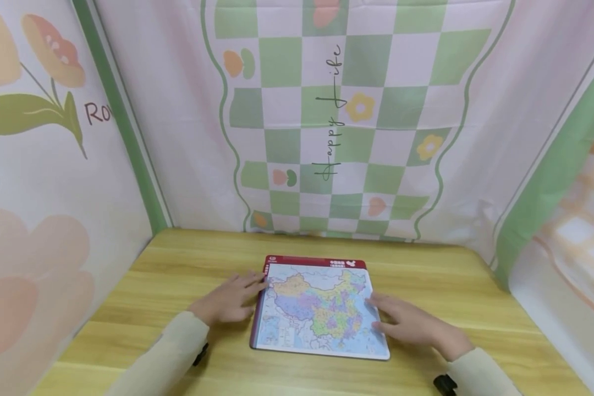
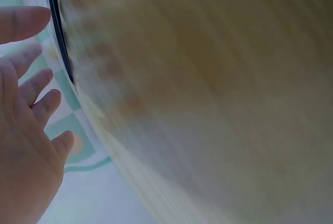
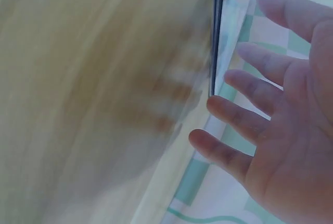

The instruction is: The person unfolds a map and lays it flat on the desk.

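A flat map board [image 1: 317, 313] with a red top band and a coloured map of China lies on the wooden table, its dark edge [image 2: 61, 31] seen side-on in the left wrist view. My left hand [image 1: 232, 298] is at its left side, fingers spread and fingertips right at the border. On the opposite side my right hand [image 1: 411, 323] reaches in, with its fingertips overlapping the board's right edge. The right wrist view shows that hand [image 3: 281, 109] with fingers apart and extended beside the board's thin edge [image 3: 216, 36]. Neither hand is curled round anything.
The wooden table [image 1: 203, 258] reaches back to a hanging curtain [image 1: 282, 110] with green checks and lettering. Printed cloth walls [image 1: 39, 181] stand to the left and right of the table. A dark strap piece [image 1: 445, 384] shows at the right sleeve.
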`<state>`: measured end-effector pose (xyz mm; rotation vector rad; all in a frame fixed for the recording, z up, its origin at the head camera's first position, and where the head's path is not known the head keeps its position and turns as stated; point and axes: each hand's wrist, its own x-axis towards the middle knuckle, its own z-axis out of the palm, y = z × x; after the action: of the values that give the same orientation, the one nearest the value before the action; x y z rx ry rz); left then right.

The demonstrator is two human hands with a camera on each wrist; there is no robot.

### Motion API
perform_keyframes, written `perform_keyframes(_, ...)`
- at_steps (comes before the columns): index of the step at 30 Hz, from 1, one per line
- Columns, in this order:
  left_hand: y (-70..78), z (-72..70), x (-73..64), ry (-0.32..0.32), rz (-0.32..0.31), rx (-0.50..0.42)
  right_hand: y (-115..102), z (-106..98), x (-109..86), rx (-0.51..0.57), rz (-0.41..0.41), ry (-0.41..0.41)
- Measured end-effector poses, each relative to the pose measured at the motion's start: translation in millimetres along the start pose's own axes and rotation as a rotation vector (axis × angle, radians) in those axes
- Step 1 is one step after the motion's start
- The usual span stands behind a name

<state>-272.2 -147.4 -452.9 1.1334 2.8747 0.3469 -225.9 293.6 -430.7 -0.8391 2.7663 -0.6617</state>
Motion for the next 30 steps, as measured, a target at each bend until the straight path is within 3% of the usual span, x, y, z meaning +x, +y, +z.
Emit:
perform_keyframes(12,9.4,2.9,10.3,-0.085,-0.003,0.007,-8.6,-1.6,-1.3,-0.014,0.014,-0.1)
perform_keyframes(22,15.3,2.3,12.7,-0.148,-0.087,-0.049,-10.8,-3.3,2.0,-0.007,0.048,-0.114)
perform_keyframes(30,17.3,3.4,10.6,-0.162,-0.086,-0.038,-8.5,-4.8,9.7,0.025,0.078,-0.114)
